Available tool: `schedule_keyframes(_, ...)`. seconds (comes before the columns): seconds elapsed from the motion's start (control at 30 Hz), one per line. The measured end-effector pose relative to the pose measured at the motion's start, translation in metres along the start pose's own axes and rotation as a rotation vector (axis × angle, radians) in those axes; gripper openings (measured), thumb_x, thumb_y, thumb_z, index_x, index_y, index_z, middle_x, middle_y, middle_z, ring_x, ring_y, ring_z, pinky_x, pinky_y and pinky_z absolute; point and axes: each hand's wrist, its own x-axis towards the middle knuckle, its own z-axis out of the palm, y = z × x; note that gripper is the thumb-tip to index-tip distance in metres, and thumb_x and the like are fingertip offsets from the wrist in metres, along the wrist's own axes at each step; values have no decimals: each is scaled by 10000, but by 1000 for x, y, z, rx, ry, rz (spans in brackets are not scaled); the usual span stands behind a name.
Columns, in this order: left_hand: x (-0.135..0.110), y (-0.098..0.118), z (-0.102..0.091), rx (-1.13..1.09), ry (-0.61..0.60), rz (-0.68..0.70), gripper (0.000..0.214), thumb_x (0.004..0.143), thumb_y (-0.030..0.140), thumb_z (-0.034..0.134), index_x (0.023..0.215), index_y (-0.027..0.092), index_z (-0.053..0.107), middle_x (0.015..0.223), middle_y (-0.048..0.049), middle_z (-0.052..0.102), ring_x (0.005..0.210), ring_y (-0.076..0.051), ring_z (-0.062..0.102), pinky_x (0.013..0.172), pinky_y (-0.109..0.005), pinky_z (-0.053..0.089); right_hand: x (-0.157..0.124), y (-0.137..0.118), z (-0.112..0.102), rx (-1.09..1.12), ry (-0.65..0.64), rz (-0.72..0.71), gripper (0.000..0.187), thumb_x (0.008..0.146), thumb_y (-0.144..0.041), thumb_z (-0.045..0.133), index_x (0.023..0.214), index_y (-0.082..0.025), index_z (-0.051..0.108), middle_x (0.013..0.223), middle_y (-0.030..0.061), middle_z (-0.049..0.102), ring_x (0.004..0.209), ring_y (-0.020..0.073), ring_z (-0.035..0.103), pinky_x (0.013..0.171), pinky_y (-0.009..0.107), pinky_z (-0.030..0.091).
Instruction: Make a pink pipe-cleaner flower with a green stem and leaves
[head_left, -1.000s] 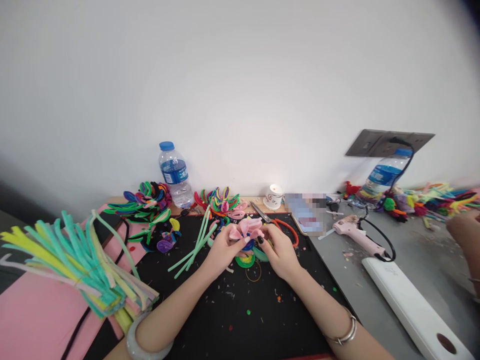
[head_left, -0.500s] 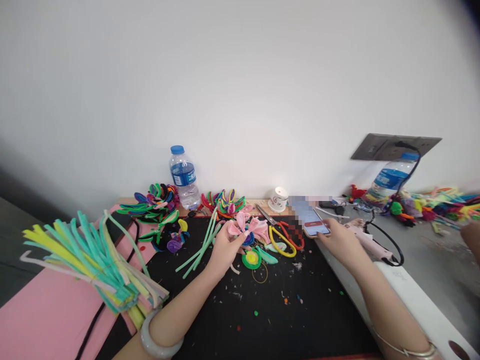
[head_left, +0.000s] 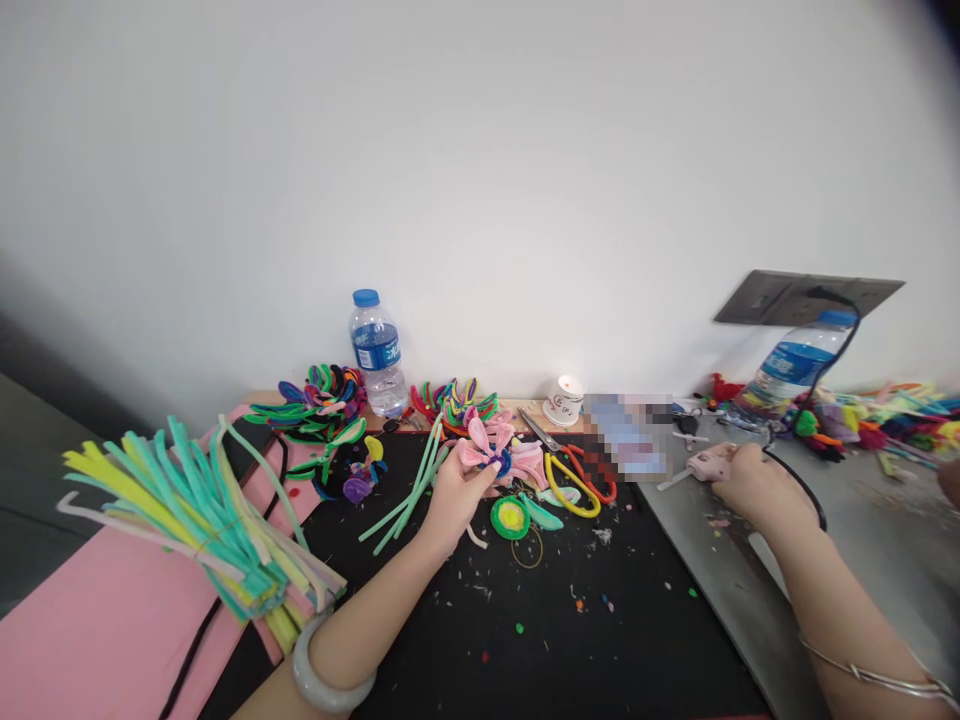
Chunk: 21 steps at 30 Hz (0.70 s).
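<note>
My left hand (head_left: 455, 500) pinches a pink pipe-cleaner flower (head_left: 480, 437) above the black mat, with dark blue at its centre. Green pipe-cleaner stems (head_left: 411, 500) lie just left of that hand. Near it on the right are a round green-and-yellow piece (head_left: 510, 517) and a pale green leaf shape (head_left: 544, 514). Over on the grey surface, my right hand (head_left: 769, 495) is closed around a pink glue gun (head_left: 709, 463), whose handle the fingers mostly hide. A white glue stick (head_left: 675, 479) pokes out toward the left from beside the gun.
Scissors with yellow and red handles (head_left: 574, 497) rest near a paper cup (head_left: 564, 400). Bottles stand at the left (head_left: 377, 360) and lean at the right (head_left: 793, 365). A pipe-cleaner bundle (head_left: 202, 520) covers the left side. The gun's black cord (head_left: 810, 490) loops near my right wrist.
My right hand has left the phone, moved right and closed on the glue gun. My left hand keeps the pink flower in nearly the same place. The view has shifted slightly.
</note>
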Motion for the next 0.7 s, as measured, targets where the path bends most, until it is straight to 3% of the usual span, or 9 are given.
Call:
schedule_keyframes(0.17, 1, -2, -1, -5, -14, 6, 326, 671, 276, 693, 929, 151, 539, 830, -36, 674, 673, -168, 683, 507, -192, 518, 4, 1, 0, -17, 11, 67, 491, 772, -310, 447, 1142, 11, 460, 1061, 289, 550, 1010, 358, 554, 687, 341, 396)
schedule_keyframes(0.37, 0, 1, -1, -10, -14, 3, 336, 679, 268, 686, 964, 153, 550, 836, -38, 682, 668, -166, 684, 518, -195, 520, 13, 6, -7, 5, -181, -33, 321, 712, -326, 508, 875, -77, 629, 904, 218, 638, 868, 290, 611, 619, 301, 401)
schedule_keyframes(0.57, 0, 3, 0, -9, 2, -7, 305, 679, 253, 678, 935, 153, 546, 831, -38, 680, 695, -175, 684, 547, -208, 522, -3, 2, -15, 124, -8, 105, 456, 720, -472, 444, 976, -122, 585, 888, 202, 639, 787, 344, 614, 543, 334, 404)
schedule_keyframes(0.7, -1, 4, 0, -15, 8, -2, 308, 672, 246, 680, 929, 159, 535, 903, -54, 675, 775, -189, 678, 618, -242, 531, -30, -22, -25, 442, 204, -164, 318, 713, -410, 487, 884, -167, 599, 671, 82, 634, 640, 248, 595, 531, 294, 406)
